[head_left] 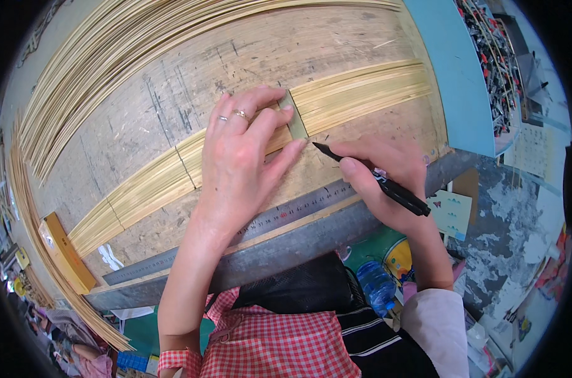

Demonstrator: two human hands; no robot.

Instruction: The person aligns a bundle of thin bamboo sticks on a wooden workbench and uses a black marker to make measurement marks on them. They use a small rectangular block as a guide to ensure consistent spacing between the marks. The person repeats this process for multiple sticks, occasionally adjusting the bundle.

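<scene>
A worn, scratched wooden workbench top (248,57) fills most of the view, its front edge bound in grey metal. Along the bench's far side, from nine o'clock round to twelve, lies a big heap of long pale bamboo strips (103,57). A narrower flat band of the same thin bamboo slats (361,91) crosses the bench from seven o'clock up to two o'clock, with dark pen lines drawn across it at two places left of the hands. A long grey steel ruler (298,211) is fixed along the near edge, running from seven o'clock toward three.

The left hand (242,157), wearing two rings, lies spread and flat on the band at the centre, fingertips pressing a small flat rectangular bamboo gauge piece (294,120) laid crosswise on the slats. The right hand (387,173), at about three o'clock from the left one, is closed in a writing grip round a black marker pen (371,176); the pen's tip points toward ten o'clock and sits just beside the gauge piece's near end. At eight o'clock on the bench rests a yellow oblong box (65,252). A blue plastic bottle (377,286) stands below the bench at five o'clock.
</scene>
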